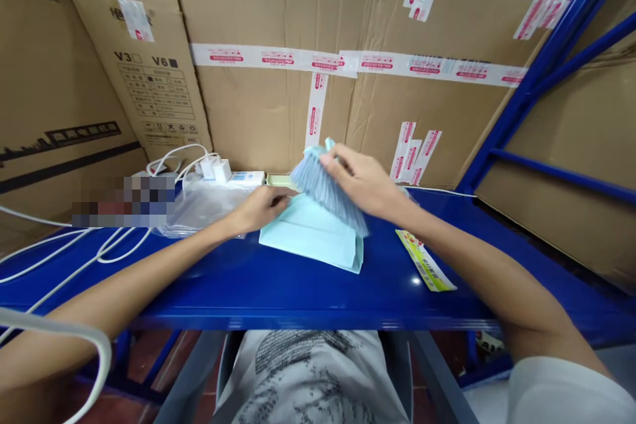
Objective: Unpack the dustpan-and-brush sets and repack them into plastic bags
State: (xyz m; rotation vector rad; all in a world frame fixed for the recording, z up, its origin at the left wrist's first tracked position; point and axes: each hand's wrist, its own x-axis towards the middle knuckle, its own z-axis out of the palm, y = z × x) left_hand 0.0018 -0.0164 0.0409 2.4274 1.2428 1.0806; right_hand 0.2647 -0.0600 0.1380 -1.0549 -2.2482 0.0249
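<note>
A mint-green dustpan point(313, 232) rests on the blue tabletop in front of me, its wide mouth toward me. My left hand point(263, 211) is closed at its rear left edge; the exact grip is partly hidden. Above the pan, my right hand point(362, 175) is wrapped around the mint-coloured head of a small hand brush point(328, 187). The brush is tilted, and its grey-blue bristles hang down over the pan's back and right side, slightly blurred at the tips.
A yellow-green packet point(426, 262) lies under my right forearm. Left of the pan are clear plastic bags point(203, 209), white plug adapters point(216, 169) and trailing white cables point(119, 238). Cardboard walls point(258, 106) and a blue metal frame point(531, 93) surround the blue table point(213, 301).
</note>
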